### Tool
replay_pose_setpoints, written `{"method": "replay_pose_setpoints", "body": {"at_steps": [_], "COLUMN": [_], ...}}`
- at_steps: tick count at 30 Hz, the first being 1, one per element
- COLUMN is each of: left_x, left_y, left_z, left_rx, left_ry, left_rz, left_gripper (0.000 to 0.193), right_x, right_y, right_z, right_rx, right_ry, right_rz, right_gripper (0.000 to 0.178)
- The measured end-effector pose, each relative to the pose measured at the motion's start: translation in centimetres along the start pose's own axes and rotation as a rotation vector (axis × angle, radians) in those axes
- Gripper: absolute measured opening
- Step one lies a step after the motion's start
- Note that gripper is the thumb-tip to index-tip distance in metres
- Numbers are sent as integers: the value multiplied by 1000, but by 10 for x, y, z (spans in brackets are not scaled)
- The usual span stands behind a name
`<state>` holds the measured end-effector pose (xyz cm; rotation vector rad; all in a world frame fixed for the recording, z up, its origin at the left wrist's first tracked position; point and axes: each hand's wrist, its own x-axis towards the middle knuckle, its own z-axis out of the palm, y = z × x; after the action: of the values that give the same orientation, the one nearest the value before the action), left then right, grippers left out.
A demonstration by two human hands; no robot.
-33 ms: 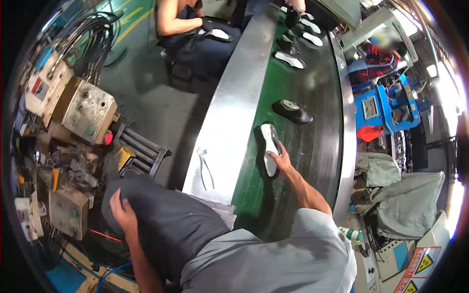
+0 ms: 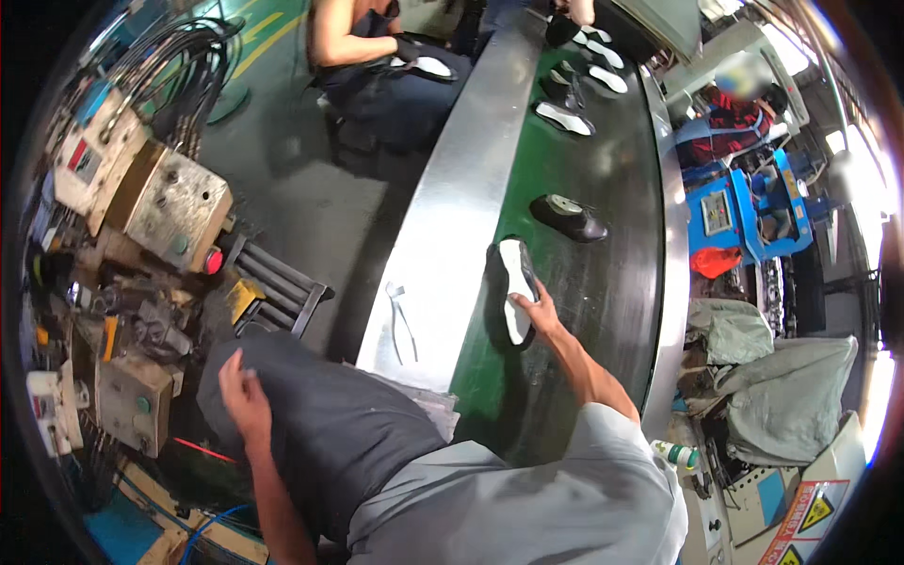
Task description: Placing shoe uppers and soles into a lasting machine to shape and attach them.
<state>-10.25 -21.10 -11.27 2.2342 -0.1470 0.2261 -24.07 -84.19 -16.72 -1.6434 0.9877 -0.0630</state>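
Observation:
A dark shoe point(image 2: 513, 273) with its white sole facing up is in my right hand point(image 2: 537, 309), thumb across the sole and the fingers hidden along its far side. It is over the green and dark belt point(image 2: 584, 320), though I cannot tell whether it touches. Just beyond it, another dark shoe point(image 2: 570, 218) rests upright. My left hand point(image 2: 247, 400) is beside my left knee, fingers loosely apart, holding nothing. A pair of pincers point(image 2: 401, 323) lies on the metal ledge point(image 2: 452, 217) left of the belt.
Several shoes, some with white soles up point(image 2: 565, 119), sit farther along the belt. A seated co-worker point(image 2: 377, 85) holds a white-soled shoe at the far left. Machine control boxes point(image 2: 179, 209) and a dark slatted stool point(image 2: 273, 282) stand left. Grey-covered equipment point(image 2: 786, 395) is at right.
The whole view has shifted slightly. Against the belt, the shoe in my right hand has moved a little to the left. My left hand stays by the knee.

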Motion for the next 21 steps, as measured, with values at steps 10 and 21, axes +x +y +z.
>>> {"method": "replay_pose_setpoints", "body": {"at_steps": [10, 21], "left_x": [78, -10], "left_y": [136, 58], "left_z": [-27, -92], "left_rx": [-326, 129], "left_ry": [-160, 389], "left_rz": [126, 123], "left_gripper": [51, 24], "right_x": [-191, -269], "right_y": [-175, -174], "right_z": [258, 379], "right_rx": [21, -332], "right_ry": [-852, -1201], "right_rz": [-202, -912], "right_gripper": [100, 108]}}
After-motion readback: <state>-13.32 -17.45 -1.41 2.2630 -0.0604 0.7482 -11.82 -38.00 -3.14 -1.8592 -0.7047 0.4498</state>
